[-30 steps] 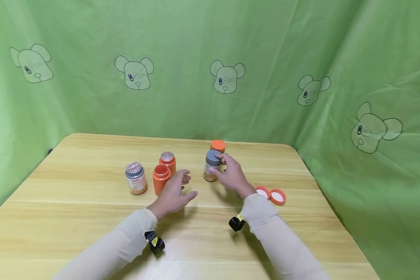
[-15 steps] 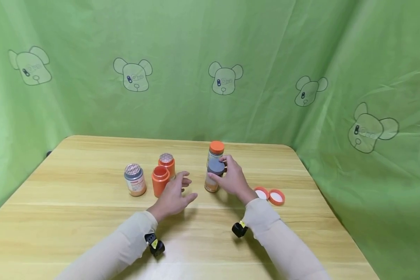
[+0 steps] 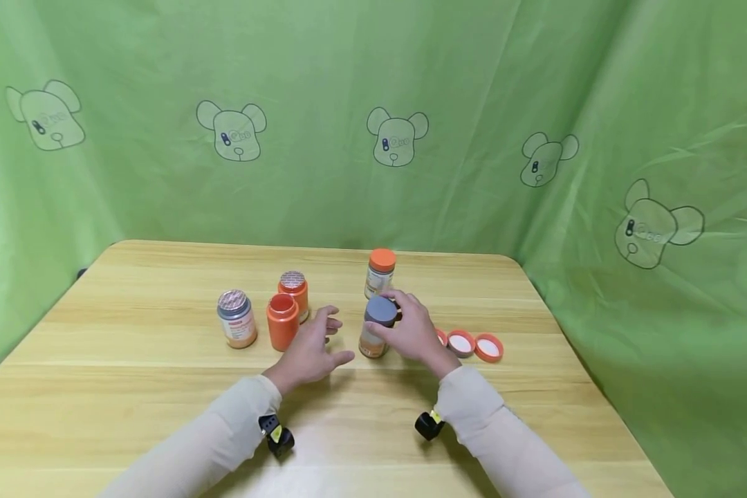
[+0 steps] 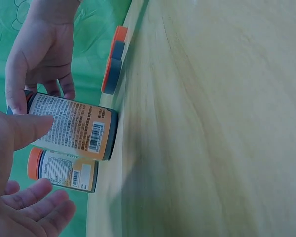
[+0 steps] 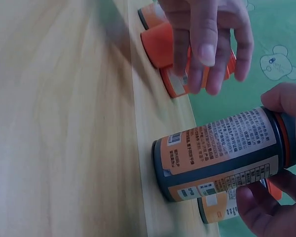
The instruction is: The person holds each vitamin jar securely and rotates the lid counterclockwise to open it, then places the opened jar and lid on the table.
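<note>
My right hand grips a bottle with a grey lid near its top, thumb on one side and fingers on the other. In the right wrist view this labelled bottle leans slightly. My left hand hovers with spread, relaxed fingers between that bottle and an open orange bottle, holding nothing. Behind the gripped bottle stands another one with an orange lid. The left wrist view has the left hand beside the gripped bottle, and the right hand at its lid end.
A foil-sealed orange bottle stands behind the open one, and a grey-necked, foil-sealed bottle is to their left. Several lids, among them an orange one, lie upturned right of my right hand. A green curtain hangs behind the wooden table.
My right hand has brought the grey-lidded bottle nearer to me, away from the orange-lidded one, which now shows more. My left hand has barely moved.
</note>
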The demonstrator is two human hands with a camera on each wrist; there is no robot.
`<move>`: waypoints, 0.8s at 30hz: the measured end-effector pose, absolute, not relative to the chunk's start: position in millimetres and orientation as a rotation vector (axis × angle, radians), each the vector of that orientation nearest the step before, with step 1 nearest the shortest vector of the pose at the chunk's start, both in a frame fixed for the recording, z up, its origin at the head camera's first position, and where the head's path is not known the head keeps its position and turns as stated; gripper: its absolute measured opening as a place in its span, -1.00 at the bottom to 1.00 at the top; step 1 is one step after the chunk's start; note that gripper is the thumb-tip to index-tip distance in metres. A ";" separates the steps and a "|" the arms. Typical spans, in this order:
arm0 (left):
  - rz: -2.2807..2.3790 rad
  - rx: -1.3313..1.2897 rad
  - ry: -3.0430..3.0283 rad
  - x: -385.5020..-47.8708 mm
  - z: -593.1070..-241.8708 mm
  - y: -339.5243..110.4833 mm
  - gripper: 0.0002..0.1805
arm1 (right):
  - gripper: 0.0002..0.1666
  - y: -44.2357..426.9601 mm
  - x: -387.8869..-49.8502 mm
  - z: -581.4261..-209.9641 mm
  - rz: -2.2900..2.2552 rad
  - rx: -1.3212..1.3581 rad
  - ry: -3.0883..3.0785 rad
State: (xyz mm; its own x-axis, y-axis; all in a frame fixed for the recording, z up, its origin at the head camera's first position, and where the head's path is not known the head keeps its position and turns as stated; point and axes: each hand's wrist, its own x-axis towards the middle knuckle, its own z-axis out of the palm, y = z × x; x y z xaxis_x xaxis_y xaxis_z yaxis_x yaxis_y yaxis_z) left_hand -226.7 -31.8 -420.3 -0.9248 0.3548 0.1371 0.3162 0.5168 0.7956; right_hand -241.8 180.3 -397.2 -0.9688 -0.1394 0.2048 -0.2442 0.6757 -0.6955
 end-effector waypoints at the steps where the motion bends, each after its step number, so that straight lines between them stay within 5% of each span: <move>1: 1.390 0.597 2.700 -226.5 -419.9 -31.3 -0.12 | -0.28 179.8 -240.7 -397.2 1.172 0.318 -2.752; 11: 1.297 0.680 2.711 -222.8 -416.3 -25.2 -0.01 | -0.36 172.0 -227.8 -398.8 1.280 0.416 -2.738; 24: 1.223 0.858 2.725 -221.6 -415.2 -16.8 -0.10 | -0.53 161.6 -216.9 -396.8 1.115 0.527 -2.753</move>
State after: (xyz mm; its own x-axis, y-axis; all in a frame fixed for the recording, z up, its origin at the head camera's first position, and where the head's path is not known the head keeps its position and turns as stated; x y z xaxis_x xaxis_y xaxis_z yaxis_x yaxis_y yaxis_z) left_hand -221.6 -16.8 -415.2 -0.8470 0.4974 0.1875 0.4708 0.5380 0.6992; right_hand -216.9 161.6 -396.8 -0.9314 -0.2718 0.2422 -0.3637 0.6673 -0.6500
